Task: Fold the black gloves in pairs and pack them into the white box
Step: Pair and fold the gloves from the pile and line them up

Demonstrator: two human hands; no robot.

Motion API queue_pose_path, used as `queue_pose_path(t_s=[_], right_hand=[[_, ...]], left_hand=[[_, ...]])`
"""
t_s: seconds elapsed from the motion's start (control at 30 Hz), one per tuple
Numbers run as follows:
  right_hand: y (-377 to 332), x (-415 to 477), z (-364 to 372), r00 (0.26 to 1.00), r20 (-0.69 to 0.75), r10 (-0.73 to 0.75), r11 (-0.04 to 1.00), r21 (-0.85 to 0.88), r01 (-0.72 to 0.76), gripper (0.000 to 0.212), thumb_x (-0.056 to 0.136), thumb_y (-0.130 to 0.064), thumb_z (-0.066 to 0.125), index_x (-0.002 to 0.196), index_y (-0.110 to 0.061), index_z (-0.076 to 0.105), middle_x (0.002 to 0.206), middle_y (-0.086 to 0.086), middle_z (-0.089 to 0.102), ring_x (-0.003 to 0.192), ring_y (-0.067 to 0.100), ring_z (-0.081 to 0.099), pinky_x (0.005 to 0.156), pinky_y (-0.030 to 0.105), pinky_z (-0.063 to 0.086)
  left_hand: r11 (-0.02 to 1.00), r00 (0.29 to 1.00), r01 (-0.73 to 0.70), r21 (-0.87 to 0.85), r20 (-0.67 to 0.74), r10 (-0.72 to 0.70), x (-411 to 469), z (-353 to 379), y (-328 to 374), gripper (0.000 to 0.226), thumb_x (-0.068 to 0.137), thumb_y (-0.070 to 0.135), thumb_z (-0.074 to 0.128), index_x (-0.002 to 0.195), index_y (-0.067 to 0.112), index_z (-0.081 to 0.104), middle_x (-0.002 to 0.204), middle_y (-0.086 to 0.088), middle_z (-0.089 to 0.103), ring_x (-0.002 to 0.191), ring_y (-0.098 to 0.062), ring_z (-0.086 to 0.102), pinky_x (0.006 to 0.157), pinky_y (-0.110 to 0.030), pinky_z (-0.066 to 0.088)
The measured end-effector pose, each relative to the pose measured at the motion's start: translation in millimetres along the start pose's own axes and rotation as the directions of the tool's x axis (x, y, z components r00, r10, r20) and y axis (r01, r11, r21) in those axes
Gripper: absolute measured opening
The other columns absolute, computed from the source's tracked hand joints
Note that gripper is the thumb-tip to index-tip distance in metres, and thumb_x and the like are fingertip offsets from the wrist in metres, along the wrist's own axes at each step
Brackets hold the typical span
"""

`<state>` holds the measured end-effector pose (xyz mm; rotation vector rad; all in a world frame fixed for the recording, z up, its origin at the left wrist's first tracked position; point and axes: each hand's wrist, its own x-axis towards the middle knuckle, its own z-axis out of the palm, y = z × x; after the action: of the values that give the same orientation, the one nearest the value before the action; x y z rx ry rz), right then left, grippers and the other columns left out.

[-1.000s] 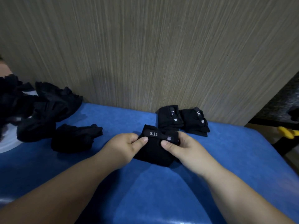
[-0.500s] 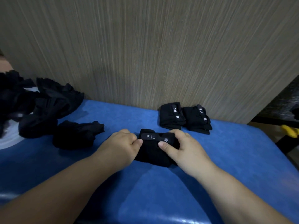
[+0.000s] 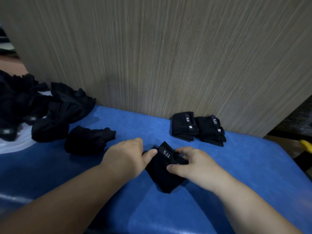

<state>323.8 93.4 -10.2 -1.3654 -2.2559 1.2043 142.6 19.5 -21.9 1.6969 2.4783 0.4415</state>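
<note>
Observation, head view. I take the folded glove bundle (image 3: 162, 173) as my reference for every position. It lies on the blue surface (image 3: 253, 174), turned diagonally, with a strap printed "5.11" facing up.

Left hand (image 3: 128, 156): against the bundle's left edge, thumb tip pressing on the strap end, fingers curled in beside it. Right hand (image 3: 195, 166): clamped on the bundle's right side, thumb on top, fingers curled over the far edge. Both hands grip the one bundle.

Beyond the bundle and to its right, two folded pairs, first pair (image 3: 184, 126) and second pair (image 3: 211, 130), sit touching one another, straps up, against the foot of the wood-grain panel (image 3: 168, 56).

Left of the bundle, past the left hand, lies one loose glove (image 3: 87, 141), crumpled. Farther left is a heap of unfolded gloves (image 3: 50, 112), resting partly on a white object (image 3: 15, 144) (I cannot tell from here whether this is the box). No glove is visibly packed.

Far right of the bundle, off the blue surface, a yellow item (image 3: 306, 144) shows at the frame edge; too little is visible to identify it.
</note>
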Motion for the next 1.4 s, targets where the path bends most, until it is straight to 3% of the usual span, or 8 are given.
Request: queue_pose_path(t_s=[0.2, 0.4, 0.57, 0.77, 0.87, 1.1, 1.27, 1.4], right_hand=[[-3, 1, 10, 0.998, -0.046, 0.032, 0.968, 0.252, -0.020, 0.022, 0.083, -0.020, 0.072, 0.100, -0.022, 0.059, 0.089, -0.001, 0.067, 0.057, 0.001, 0.060, 0.048, 0.017, 0.045], [-7, 1, 24, 0.986, -0.166, -0.027, 0.911, 0.401, 0.093, 0.026, 0.084, -0.019, 0.070, 0.103, -0.021, 0.053, 0.091, 0.007, 0.067, 0.070, 0.012, 0.066, 0.054, 0.023, 0.051], [-9, 1, 26, 0.962, -0.264, -0.072, 0.906, 0.386, 0.174, 0.025, 0.084, -0.038, 0.069, 0.101, -0.028, 0.055, 0.092, 0.001, 0.069, 0.075, 0.010, 0.065, 0.063, 0.029, 0.052], [-11, 3, 22, 0.973, -0.229, -0.039, 0.871, 0.470, 0.145, 0.020, 0.094, -0.035, 0.054, 0.112, -0.032, 0.047, 0.104, -0.004, 0.069, 0.095, 0.012, 0.066, 0.082, 0.034, 0.054], [-18, 8, 26, 0.974, -0.223, 0.040, 0.751, 0.649, 0.118, 0.021, 0.096, -0.021, 0.053, 0.114, -0.030, 0.048, 0.094, 0.003, 0.070, 0.079, 0.016, 0.066, 0.063, 0.031, 0.053], [-33, 24, 28, 0.926, -0.367, 0.086, 0.802, 0.577, 0.154, 0.029, 0.095, -0.012, 0.054, 0.108, -0.036, 0.044, 0.097, 0.003, 0.069, 0.085, 0.020, 0.067, 0.057, 0.024, 0.051], [-45, 41, 18, 0.895, -0.445, 0.034, 0.909, 0.385, 0.158, 0.026, 0.093, -0.013, 0.056, 0.099, -0.033, 0.041, 0.090, 0.009, 0.067, 0.076, 0.021, 0.065, 0.052, 0.025, 0.052], [-52, 61, 11, 0.859, -0.509, -0.059, 0.986, 0.104, 0.129, 0.023, 0.092, -0.023, 0.057, 0.106, -0.031, 0.041, 0.083, -0.001, 0.067, 0.076, 0.016, 0.064, 0.073, 0.041, 0.054]], left_hand=[[0.925, 0.986, 0.125, -0.360, 0.149, -0.076, 3, -3, 0, 0.042, 0.086, 0.061, 0.050, 0.109, 0.026, 0.044, 0.068, 0.007, 0.052, 0.067, -0.009, 0.052, 0.063, -0.025, 0.041], [0.580, 0.963, 0.261, -0.772, 0.246, -0.107, 4, -2, 16, 0.073, 0.086, 0.036, 0.066, 0.143, 0.027, 0.022, 0.081, 0.004, 0.064, 0.077, -0.012, 0.064, 0.073, -0.027, 0.052], [0.143, 0.928, 0.369, -0.919, 0.354, -0.116, 8, 1, 22, 0.062, 0.084, 0.023, 0.072, 0.136, 0.012, 0.039, 0.104, -0.006, 0.070, 0.096, -0.025, 0.068, 0.093, -0.046, 0.052], [-0.073, 0.940, 0.332, -0.940, 0.336, -0.051, 13, -6, 31, 0.026, 0.086, 0.002, 0.065, 0.111, 0.004, 0.059, 0.100, -0.016, 0.072, 0.091, -0.029, 0.071, 0.077, -0.038, 0.059], [-0.086, 0.945, 0.316, -0.945, 0.321, -0.061, 18, -7, 31, 0.033, 0.084, 0.000, 0.066, 0.116, 0.004, 0.057, 0.106, -0.017, 0.070, 0.095, -0.033, 0.069, 0.083, -0.044, 0.057], [0.078, 0.964, 0.256, -0.963, 0.248, -0.100, 27, -3, 26, 0.024, 0.092, 0.030, 0.061, 0.112, 0.019, 0.056, 0.106, -0.005, 0.068, 0.093, -0.018, 0.069, 0.084, -0.038, 0.057], [0.093, 0.963, 0.244, -0.965, 0.230, -0.143, 47, -7, 26, 0.013, 0.095, 0.020, 0.057, 0.108, 0.018, 0.054, 0.102, -0.007, 0.068, 0.090, -0.019, 0.069, 0.076, -0.033, 0.058], [0.130, 0.957, 0.246, -0.961, 0.219, -0.190, 72, -9, 26, 0.016, 0.095, 0.018, 0.057, 0.110, 0.021, 0.051, 0.100, -0.008, 0.068, 0.090, -0.021, 0.068, 0.072, -0.032, 0.056]])
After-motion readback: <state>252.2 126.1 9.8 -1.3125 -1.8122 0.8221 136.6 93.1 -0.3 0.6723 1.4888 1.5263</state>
